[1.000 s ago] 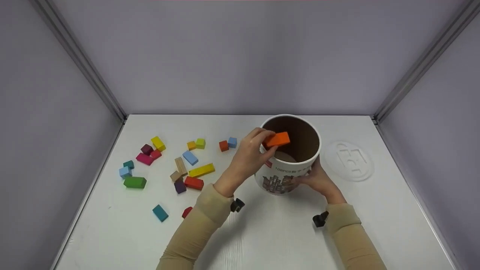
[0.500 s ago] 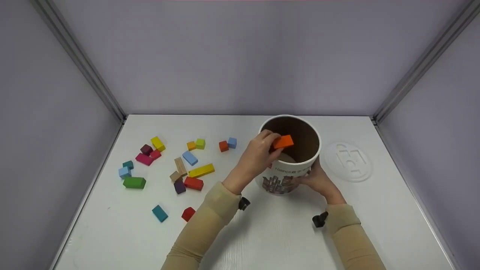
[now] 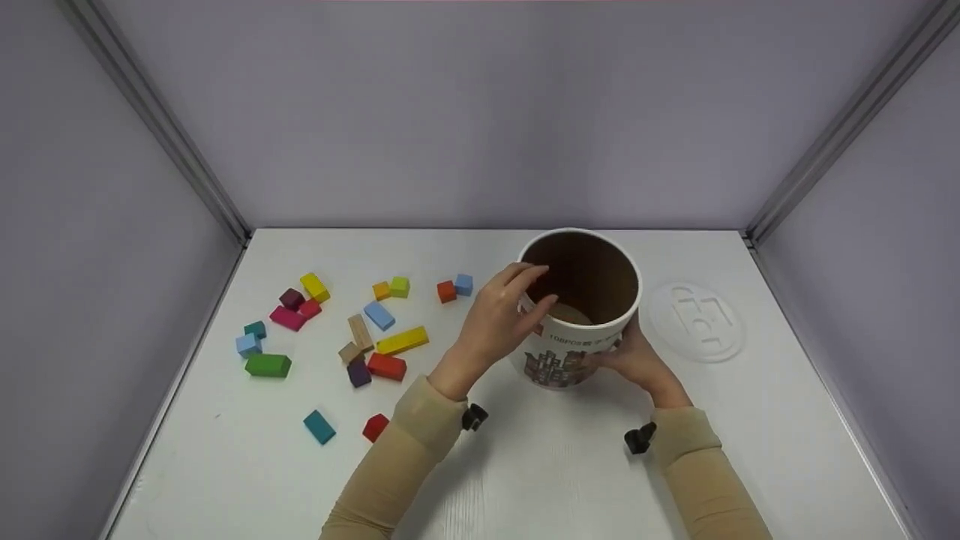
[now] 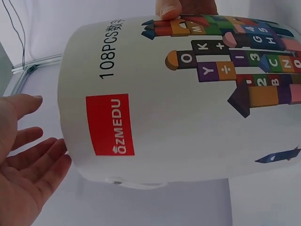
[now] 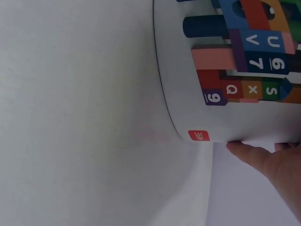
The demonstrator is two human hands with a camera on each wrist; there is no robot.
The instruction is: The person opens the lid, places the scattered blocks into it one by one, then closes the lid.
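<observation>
A white printed bucket stands with its mouth toward the head camera, its inner wall brown and shaded. My left hand is at the left of its rim, fingers and thumb spread apart with nothing between them. In the left wrist view the fingertips of that left hand are right at the rim, near the red label on the bucket. My right hand grips the bucket's lower right side, thumb in front and the other fingers mostly hidden behind. In the right wrist view, part of my right hand lies along the bucket wall.
Several coloured blocks lie scattered on the white table to the left, among them a green block, a yellow block and a red block. A clear round lid lies right of the bucket. Grey panels enclose the table.
My left hand held an orange block over the bucket's mouth; it has let go, and the block is out of sight. The hand has drawn slightly left. My right hand has kept its place.
</observation>
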